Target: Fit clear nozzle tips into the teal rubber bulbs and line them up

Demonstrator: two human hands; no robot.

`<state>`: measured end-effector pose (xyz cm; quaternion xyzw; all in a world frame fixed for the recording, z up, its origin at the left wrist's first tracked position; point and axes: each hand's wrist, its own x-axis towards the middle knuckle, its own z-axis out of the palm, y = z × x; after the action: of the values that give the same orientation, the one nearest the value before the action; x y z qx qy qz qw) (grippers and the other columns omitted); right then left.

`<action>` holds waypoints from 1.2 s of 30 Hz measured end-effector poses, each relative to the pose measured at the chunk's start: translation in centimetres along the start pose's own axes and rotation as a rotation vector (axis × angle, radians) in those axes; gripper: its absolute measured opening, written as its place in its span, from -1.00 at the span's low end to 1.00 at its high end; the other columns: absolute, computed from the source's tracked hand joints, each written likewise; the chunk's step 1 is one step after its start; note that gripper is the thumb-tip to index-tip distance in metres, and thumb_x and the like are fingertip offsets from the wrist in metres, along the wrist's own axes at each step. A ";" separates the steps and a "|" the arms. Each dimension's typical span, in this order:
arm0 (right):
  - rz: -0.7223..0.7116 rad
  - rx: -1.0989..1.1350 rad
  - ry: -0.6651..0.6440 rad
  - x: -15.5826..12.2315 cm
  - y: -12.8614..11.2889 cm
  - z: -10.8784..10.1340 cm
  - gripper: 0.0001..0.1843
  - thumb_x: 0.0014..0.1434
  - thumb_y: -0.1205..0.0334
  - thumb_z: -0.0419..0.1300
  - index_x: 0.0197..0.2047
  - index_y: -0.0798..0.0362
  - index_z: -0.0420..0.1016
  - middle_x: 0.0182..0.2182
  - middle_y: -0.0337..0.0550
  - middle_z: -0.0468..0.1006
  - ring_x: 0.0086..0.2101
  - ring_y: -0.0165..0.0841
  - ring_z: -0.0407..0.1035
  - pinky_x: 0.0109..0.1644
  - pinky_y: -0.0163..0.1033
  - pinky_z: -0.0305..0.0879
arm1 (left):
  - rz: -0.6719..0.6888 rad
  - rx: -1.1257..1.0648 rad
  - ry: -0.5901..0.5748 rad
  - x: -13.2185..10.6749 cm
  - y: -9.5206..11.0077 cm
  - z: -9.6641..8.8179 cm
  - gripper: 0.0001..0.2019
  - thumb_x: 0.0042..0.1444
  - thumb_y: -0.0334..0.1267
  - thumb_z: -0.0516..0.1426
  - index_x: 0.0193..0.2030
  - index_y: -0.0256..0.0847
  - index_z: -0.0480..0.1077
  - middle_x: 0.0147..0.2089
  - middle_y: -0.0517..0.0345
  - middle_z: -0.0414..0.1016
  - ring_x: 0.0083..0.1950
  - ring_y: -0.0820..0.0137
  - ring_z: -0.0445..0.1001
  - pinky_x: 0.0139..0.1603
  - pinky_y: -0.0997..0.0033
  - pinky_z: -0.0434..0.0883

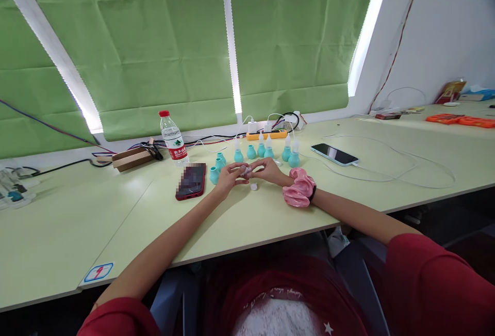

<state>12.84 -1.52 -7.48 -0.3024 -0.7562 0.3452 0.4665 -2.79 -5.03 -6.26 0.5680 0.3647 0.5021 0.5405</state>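
Smooth pale table [224, 230], rounded teal bulbs [294, 159], left hand [231, 177] and right hand [270, 171], grip pinching clear plastic piece [246, 171]

Bulbs [294, 160]: are showing turquoise
Scrunchie [298, 188]: is gleaming pink
Blinds [150, 47]: are showing plain green
Table [247, 222]: is showing pale yellow-green
Far power strip [256, 136]: is showing orange
Left bottle cap [164, 113]: is showing red
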 end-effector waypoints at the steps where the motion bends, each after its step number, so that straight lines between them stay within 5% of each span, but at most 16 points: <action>1: -0.002 0.000 -0.003 0.0 0.0 0.0 -0.81 -0.24 0.15 0.26 -0.50 0.07 0.49 -0.43 -0.17 0.51 -0.32 -0.33 0.38 -0.35 -0.32 0.28 | 0.025 0.010 0.009 0.0 0.0 0.0 -0.65 -0.21 -0.15 0.21 -0.27 -0.31 0.38 -0.43 0.07 0.44 -0.42 0.43 0.42 -0.35 0.34 0.41; 20: -0.051 -0.034 -0.071 -0.1 -0.3 -0.2 -0.81 -0.18 0.15 0.23 -0.47 0.07 0.51 -0.39 -0.14 0.52 -0.32 -0.35 0.37 -0.39 -0.35 0.26 | -0.039 -0.024 0.013 0.2 -0.3 -0.1 -0.70 -0.21 -0.19 0.20 -0.34 -0.35 0.39 -0.45 0.08 0.43 -0.45 0.44 0.41 -0.35 0.37 0.39; 23: -0.082 -0.013 -0.060 0.0 -0.6 -0.2 -0.81 -0.16 0.14 0.22 -0.50 0.09 0.51 -0.40 -0.14 0.52 -0.35 -0.36 0.37 -0.34 -0.33 0.27 | 0.083 0.273 -0.019 -0.1 0.0 0.1 -0.64 -0.06 -0.06 0.07 -0.25 -0.35 0.36 -0.41 0.04 0.44 -0.44 0.43 0.40 -0.35 0.35 0.37; 25: -0.097 0.012 -0.035 0.1 -0.7 -0.2 -0.80 -0.16 0.13 0.22 -0.51 0.10 0.51 -0.44 -0.14 0.52 -0.36 -0.37 0.37 -0.31 -0.31 0.27 | 0.251 0.660 -0.006 -0.5 0.8 0.1 -0.59 0.03 -0.01 -0.06 -0.17 -0.31 0.34 -0.39 0.02 0.44 -0.39 0.38 0.40 -0.33 0.34 0.34; 29: -0.030 0.069 0.007 0.3 -0.5 -0.3 -0.75 -0.19 0.08 0.23 -0.55 0.13 0.50 -0.48 -0.13 0.51 -0.46 -0.40 0.35 -0.42 -0.32 0.28 | 0.560 1.486 0.185 -1.1 4.4 -1.1 -0.54 0.01 0.03 -0.08 -0.12 -0.29 0.32 -0.25 -0.09 0.41 -0.16 0.20 0.34 -0.26 0.30 0.25; 32: 0.024 0.085 0.010 0.3 -0.3 -0.4 -0.71 -0.21 0.05 0.24 -0.55 0.16 0.49 -0.53 -0.12 0.49 -0.55 -0.45 0.30 -0.48 -0.34 0.25 | 0.406 1.803 0.412 -1.2 7.2 -3.0 -0.52 -0.03 0.07 -0.09 -0.29 -0.31 0.39 -0.30 -0.12 0.42 -0.18 0.15 0.33 -0.32 0.32 0.22; 36: 0.068 0.100 0.039 0.0 -0.4 -0.4 -0.69 -0.24 0.05 0.25 -0.60 0.18 0.43 -0.66 -0.16 0.43 -0.61 -0.48 0.27 -0.53 -0.36 0.20 | 0.000 1.947 0.212 -0.8 8.2 -4.9 -0.54 -0.18 0.12 0.00 -0.49 -0.30 0.42 -0.43 -0.11 0.43 -0.32 0.17 0.38 -0.44 0.39 0.19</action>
<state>13.17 -1.62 -7.00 -0.3109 -0.7181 0.3920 0.4838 -8.79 -5.84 1.21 0.7177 0.6662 0.0301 -0.2004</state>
